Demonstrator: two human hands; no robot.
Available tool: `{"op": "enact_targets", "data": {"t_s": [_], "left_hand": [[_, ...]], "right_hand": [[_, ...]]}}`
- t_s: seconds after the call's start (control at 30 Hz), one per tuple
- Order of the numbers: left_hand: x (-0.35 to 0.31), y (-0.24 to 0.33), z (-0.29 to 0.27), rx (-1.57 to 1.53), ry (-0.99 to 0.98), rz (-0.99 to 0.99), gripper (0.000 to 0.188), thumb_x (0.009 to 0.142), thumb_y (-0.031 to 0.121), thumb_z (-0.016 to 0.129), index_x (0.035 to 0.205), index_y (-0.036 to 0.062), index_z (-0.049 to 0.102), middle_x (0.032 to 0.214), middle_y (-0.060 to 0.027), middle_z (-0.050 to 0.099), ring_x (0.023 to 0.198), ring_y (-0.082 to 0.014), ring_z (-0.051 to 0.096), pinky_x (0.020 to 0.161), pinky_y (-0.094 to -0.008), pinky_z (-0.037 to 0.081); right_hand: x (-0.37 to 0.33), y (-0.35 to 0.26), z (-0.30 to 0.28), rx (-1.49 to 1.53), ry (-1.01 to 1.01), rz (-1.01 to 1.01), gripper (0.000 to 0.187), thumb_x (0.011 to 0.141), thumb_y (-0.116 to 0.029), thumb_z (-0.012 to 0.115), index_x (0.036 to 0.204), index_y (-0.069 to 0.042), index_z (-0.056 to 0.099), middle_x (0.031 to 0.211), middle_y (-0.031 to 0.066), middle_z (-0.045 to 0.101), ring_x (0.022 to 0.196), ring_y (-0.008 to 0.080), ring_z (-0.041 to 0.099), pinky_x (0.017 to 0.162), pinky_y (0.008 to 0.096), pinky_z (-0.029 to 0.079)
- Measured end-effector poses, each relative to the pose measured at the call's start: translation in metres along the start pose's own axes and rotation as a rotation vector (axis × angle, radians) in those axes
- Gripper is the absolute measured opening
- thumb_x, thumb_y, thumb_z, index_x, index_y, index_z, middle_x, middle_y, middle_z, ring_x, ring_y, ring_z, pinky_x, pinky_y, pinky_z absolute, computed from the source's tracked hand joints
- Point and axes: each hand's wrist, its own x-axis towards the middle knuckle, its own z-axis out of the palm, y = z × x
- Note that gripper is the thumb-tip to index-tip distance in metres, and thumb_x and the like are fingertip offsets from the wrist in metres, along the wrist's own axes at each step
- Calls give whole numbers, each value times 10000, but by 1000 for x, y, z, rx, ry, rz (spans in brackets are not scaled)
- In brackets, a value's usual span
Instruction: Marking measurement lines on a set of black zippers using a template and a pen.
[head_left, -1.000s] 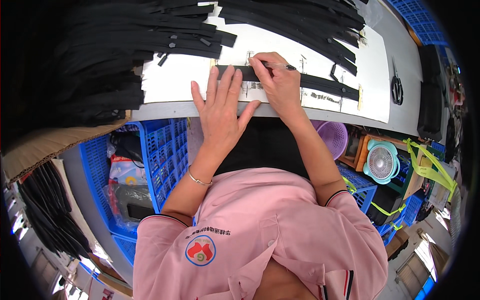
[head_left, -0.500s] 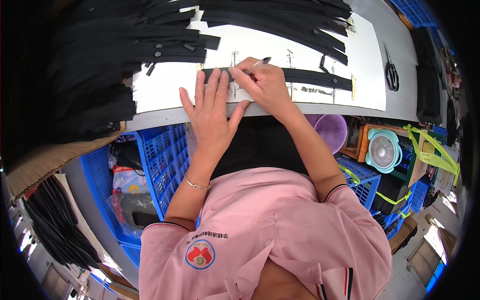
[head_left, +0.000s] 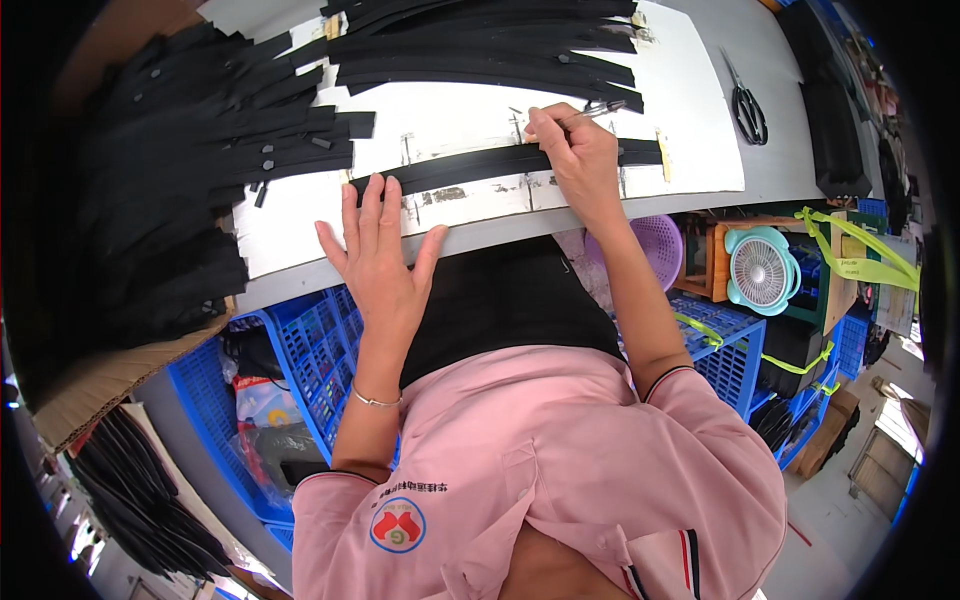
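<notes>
A long black strip [head_left: 470, 168], which looks like a zipper, lies across a white board [head_left: 695, 120] marked with dark lines. Spread flat, my left hand [head_left: 388, 262] rests its fingertips on the strip's left end, its thumb over the board's near edge. My right hand [head_left: 582, 165] grips a pen [head_left: 603, 107] above the right part of the strip. The pen's tip is hidden behind my fingers. Beyond the strip lies a bundle of similar black strips [head_left: 480, 50]. A larger heap of black strips [head_left: 170, 150], some with small pulls, covers the left side.
Black-handled scissors [head_left: 748, 112] lie on the grey table [head_left: 790, 165] right of the board. Below the table edge are blue crates [head_left: 310, 335], a purple basket [head_left: 655, 250] and a turquoise fan [head_left: 763, 270]. A cardboard flap [head_left: 130, 385] sticks out at the left.
My right hand with the pen has moved right along the strip, away from my left hand. My left hand stays spread at the strip's left end. The whole view has shifted slightly.
</notes>
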Motion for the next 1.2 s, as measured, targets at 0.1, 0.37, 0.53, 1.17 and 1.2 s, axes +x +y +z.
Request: {"op": "enact_targets", "data": {"t_s": [0.1, 0.37, 0.53, 1.17, 1.2], "left_hand": [[0, 2, -3, 30, -29, -16, 736, 898, 394, 785, 1496, 51, 528, 1594, -131, 459, 1549, -344, 296, 1236, -640, 38], [21, 62, 18, -255, -109, 179, 713, 910, 367, 759, 1495, 42, 511, 1536, -150, 504, 1440, -329, 440, 1247, -602, 115], [21, 63, 23, -203, -139, 159, 655, 922, 333, 760, 1481, 64, 551, 1547, -105, 515, 1451, -307, 436, 1248, -563, 143], [23, 64, 29, -127, -102, 196, 622, 909, 317, 772, 1429, 32, 583, 1491, -128, 549, 1422, -308, 459, 1241, -571, 147], [22, 65, 30, -136, -104, 217, 622, 909, 317, 772, 1429, 32, 583, 1491, -128, 549, 1422, -308, 459, 1241, -571, 147]], "right_hand": [[-1, 0, 0, 61, -29, 31, 210, 998, -196, 702, 923, -6, 747, 702, 12, 685, 615, 54, 556, 572, 236, 443], [-1, 5, 3, 28, -29, -45, 231, 987, -185, 708, 863, 9, 710, 696, 32, 650, 579, 79, 532, 553, 275, 436], [-1, 13, 2, -60, -56, -99, 218, 991, -175, 698, 884, 13, 723, 736, 37, 682, 616, 84, 565, 576, 260, 446], [-3, 7, -7, -101, -155, -269, 224, 943, -157, 701, 791, 8, 698, 658, 110, 641, 532, 183, 568, 527, 312, 438], [-4, 7, -10, -108, -168, -304, 219, 945, -155, 692, 798, 6, 700, 663, 119, 642, 531, 195, 569, 530, 314, 440]]}}
